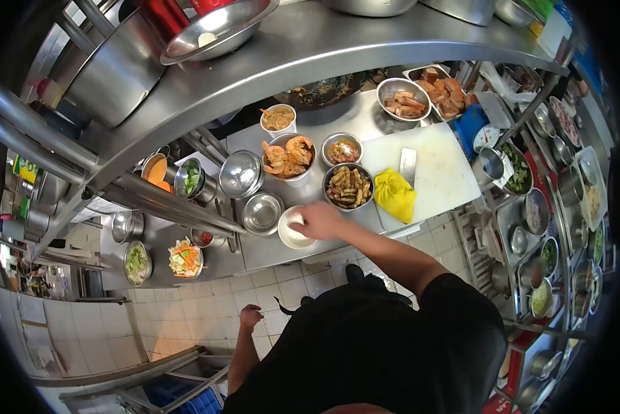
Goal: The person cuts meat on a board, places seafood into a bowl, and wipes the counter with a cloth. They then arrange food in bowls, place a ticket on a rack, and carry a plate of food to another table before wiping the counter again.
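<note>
My right hand [318, 222] reaches across the steel counter to a small white bowl [293, 240]. Its fingers are closed at the bowl's rim, with the fingertips over the opening. My left hand [251, 317] hangs at my side above the floor, loosely bent and holding nothing that I can see. Around the white bowl are a metal bowl [262, 213], a white tub of cooked shrimp [288, 160], a bowl of browned fried strips [349, 187] and a small bowl of chopped mix [342, 150]. Behind the shrimp stands a white cup of noodles [278, 120].
A cutting board [437, 165] holds a cleaver [407, 165] and a yellow cloth [395, 196]. Bowls of meat [404, 102] stand behind. An overhead steel shelf [310, 48] crosses above the counter. Cut vegetables [185, 258] sit left; rack shelves with bowls [537, 207] line the right.
</note>
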